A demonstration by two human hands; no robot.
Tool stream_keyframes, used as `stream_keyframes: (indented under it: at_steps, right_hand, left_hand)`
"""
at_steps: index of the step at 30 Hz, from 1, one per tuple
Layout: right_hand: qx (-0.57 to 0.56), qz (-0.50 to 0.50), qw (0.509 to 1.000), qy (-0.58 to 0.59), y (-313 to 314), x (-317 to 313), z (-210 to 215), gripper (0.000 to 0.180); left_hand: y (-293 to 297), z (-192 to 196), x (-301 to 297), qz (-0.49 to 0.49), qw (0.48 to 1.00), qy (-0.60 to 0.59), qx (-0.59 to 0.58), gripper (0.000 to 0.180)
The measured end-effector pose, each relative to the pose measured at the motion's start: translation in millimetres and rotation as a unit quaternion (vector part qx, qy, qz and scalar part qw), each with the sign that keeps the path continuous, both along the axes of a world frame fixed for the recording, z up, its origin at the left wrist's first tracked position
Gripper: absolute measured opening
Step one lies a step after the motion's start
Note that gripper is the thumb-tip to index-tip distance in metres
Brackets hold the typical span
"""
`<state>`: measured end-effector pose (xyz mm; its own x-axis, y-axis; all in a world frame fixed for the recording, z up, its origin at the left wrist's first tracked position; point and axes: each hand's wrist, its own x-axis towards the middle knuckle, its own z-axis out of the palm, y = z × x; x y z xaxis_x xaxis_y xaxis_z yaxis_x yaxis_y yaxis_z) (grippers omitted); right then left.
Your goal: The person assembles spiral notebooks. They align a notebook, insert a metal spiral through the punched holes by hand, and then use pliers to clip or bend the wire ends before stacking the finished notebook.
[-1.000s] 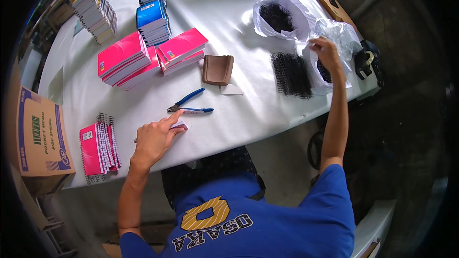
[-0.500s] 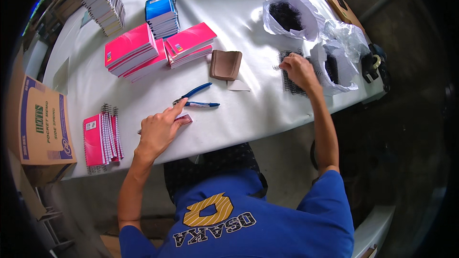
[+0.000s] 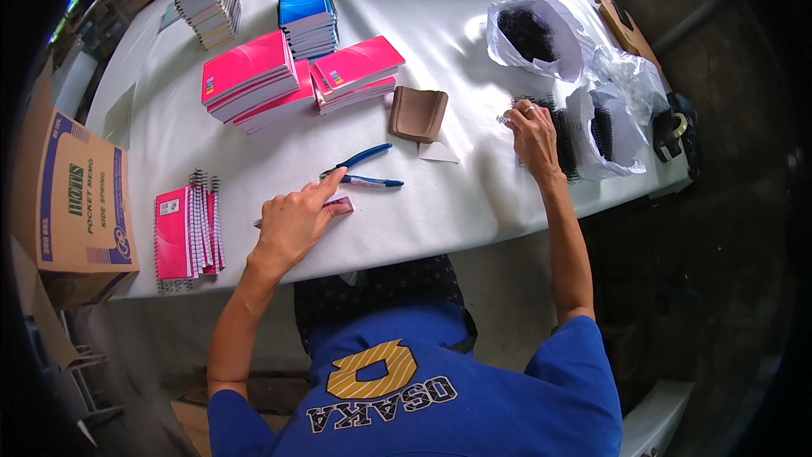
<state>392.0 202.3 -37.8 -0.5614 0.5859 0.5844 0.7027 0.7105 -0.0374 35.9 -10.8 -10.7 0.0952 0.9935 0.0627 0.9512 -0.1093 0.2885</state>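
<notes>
My left hand (image 3: pixel 292 222) is closed over a small pink notebook (image 3: pixel 341 207) near the table's front edge. Most of that notebook is hidden under the palm and fingers. Just beyond the index finger lie blue-handled pliers (image 3: pixel 372 180), their jaws partly covered by the fingertip. On the right, my right hand (image 3: pixel 534 140) pinches a dark spiral binding coil (image 3: pixel 504 120), whose end sticks out left of the fingertips. Beneath and beside this hand spreads a heap of black spiral coils (image 3: pixel 562 137).
Pink notebooks (image 3: pixel 245 68) and blue notebooks (image 3: pixel 304 7) stand stacked at the back. Coil-bound pink notebooks (image 3: pixel 173 237) lie left, beside a cardboard box (image 3: pixel 85 195). A brown curved block (image 3: pixel 418 114) sits mid-table. White bags (image 3: pixel 568 42) of coils and a tape dispenser (image 3: pixel 668 131) are right.
The whole view has shifted slightly. My right hand has turned at the coil heap, its fingers drawn together around a coil. My left hand keeps its place on the notebook.
</notes>
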Motion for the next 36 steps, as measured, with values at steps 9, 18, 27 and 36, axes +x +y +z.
stream_keyframes:
  at_steps: [9, 18, 27, 36]
  right_hand:
    - [-0.199, 0.041, 0.957, 0.206, -31, -43, 29, 0.020]
    - [-0.428, 0.193, 0.844, 0.259, -102, -130, 45, 0.023]
    - [-0.375, 0.248, 0.855, 0.259, -114, -139, 50, 0.027]
    - [-0.399, 0.092, 0.802, 0.435, -106, -33, -16, 0.021]
  left_hand:
    - [0, 2, 2, 0.017, 1.000, 0.009, -0.008, 0.057]
    - [2, -5, 0, -0.001, 0.999, 0.026, 0.041, 0.061]
    - [3, -6, -2, 0.002, 0.999, 0.028, 0.029, 0.059]
    - [3, -5, 0, -0.003, 0.999, 0.020, 0.039, 0.058]
